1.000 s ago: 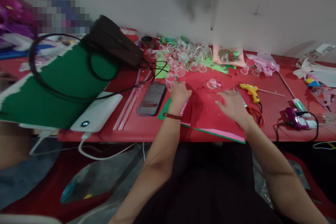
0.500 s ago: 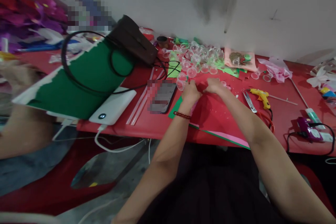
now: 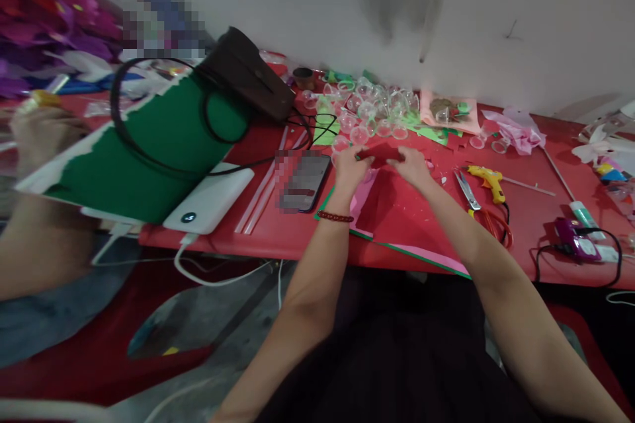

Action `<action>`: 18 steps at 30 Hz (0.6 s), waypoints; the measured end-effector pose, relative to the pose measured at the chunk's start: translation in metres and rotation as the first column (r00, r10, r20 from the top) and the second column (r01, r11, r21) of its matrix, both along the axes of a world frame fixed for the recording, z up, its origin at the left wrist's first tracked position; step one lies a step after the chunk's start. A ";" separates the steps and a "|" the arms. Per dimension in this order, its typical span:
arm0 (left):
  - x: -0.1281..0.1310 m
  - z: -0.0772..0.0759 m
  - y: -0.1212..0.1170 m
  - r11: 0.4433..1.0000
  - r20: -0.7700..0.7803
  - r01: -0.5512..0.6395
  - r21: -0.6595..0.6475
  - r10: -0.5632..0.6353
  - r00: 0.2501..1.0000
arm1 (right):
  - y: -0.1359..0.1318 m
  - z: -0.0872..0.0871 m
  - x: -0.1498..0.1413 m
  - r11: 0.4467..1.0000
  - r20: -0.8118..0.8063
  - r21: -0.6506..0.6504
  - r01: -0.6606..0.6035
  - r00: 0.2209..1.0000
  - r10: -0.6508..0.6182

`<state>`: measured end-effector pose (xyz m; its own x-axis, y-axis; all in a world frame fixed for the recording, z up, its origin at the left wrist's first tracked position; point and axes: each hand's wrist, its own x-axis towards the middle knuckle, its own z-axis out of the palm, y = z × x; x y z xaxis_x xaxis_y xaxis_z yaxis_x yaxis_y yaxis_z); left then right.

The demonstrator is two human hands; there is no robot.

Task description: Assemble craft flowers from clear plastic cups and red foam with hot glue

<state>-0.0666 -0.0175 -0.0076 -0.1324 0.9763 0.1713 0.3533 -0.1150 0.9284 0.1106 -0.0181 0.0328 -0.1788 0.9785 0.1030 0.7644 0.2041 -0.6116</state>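
A small dark red paper piece (image 3: 381, 153) spans the gap between my hands. My left hand (image 3: 350, 165), with a beaded bracelet at the wrist, pinches its left end. On the other end are the fingers of my right hand (image 3: 413, 166), thumb turned inward. Below them lies a larger red paper sheet (image 3: 411, 211), with a pink sheet (image 3: 364, 201) and green edges showing under it. Just beyond my left hand are many clear plastic cups (image 3: 380, 109) in a heap. Open-bladed scissors (image 3: 467, 192) with orange handles lie right of my right forearm.
A yellow glue gun (image 3: 489, 183) lies beside the scissors, a purple device (image 3: 575, 240) further right. To the left are a phone (image 3: 312, 182), clear sticks (image 3: 258, 208), a white power bank (image 3: 211, 198), a dark bag (image 3: 248, 76) and a green sheet (image 3: 153, 152). Another person's hand (image 3: 47, 125) is far left.
My hands have moved slightly apart, and the dark red paper piece now shows between them. The other person's hand at far left has shifted up. The view has moved slightly.
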 end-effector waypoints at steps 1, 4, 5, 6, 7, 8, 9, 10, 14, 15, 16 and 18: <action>-0.001 0.001 -0.001 1.000 -0.032 0.025 -0.004 -0.025 0.999 | -0.003 -0.002 0.001 1.000 0.062 -0.029 0.009 0.998 -0.007; -0.001 0.007 -0.006 0.984 -0.150 0.178 -0.018 -0.179 0.972 | -0.010 -0.007 0.003 0.997 0.163 -0.077 -0.006 0.986 0.019; 0.000 0.010 -0.009 0.974 -0.201 0.225 -0.023 -0.225 0.953 | -0.012 -0.008 0.004 0.997 0.163 -0.070 -0.017 0.986 0.028; 0.002 0.013 -0.011 0.967 -0.255 0.254 -0.030 -0.253 0.933 | -0.014 -0.008 0.005 0.998 0.155 -0.054 -0.028 0.987 0.036; 0.004 0.016 -0.013 0.964 -0.309 0.263 -0.040 -0.262 0.914 | -0.016 -0.009 0.007 0.999 0.147 -0.033 -0.043 0.988 0.047; 0.005 0.018 -0.015 0.965 -0.357 0.257 -0.054 -0.259 0.897 | -0.017 -0.009 0.008 0.998 0.143 -0.014 -0.060 0.988 0.061; 0.006 0.020 -0.017 0.969 -0.393 0.236 -0.074 -0.246 0.886 | -0.019 -0.008 0.010 0.997 0.145 0.000 -0.077 0.987 0.077; 0.006 0.021 -0.018 0.977 -0.411 0.195 -0.090 -0.215 0.886 | -0.019 -0.008 0.011 0.996 0.154 0.011 -0.087 0.984 0.085; 0.003 0.022 -0.018 0.988 -0.295 -0.151 -0.045 0.131 0.946 | -0.013 0.000 0.012 0.999 0.214 0.030 0.014 0.977 -0.020; 0.001 0.021 -0.017 0.970 -0.222 -0.243 -0.005 0.236 0.946 | -0.008 0.003 0.010 0.999 0.242 0.018 0.030 0.970 -0.034; -0.001 0.020 -0.015 0.948 -0.146 -0.316 0.032 0.317 0.937 | -0.003 0.007 0.008 0.999 0.279 -0.006 0.032 0.960 -0.029; -0.004 0.017 -0.013 0.930 -0.044 -0.360 0.070 0.363 0.931 | 0.006 0.013 0.000 0.998 0.373 -0.056 0.003 0.928 0.018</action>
<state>-0.0702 -0.0303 0.0093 -0.4635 0.8516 0.2448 0.4314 -0.0245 0.9018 0.1109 -0.0121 0.0458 -0.2014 0.9792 -0.0263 0.9380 0.1850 -0.2932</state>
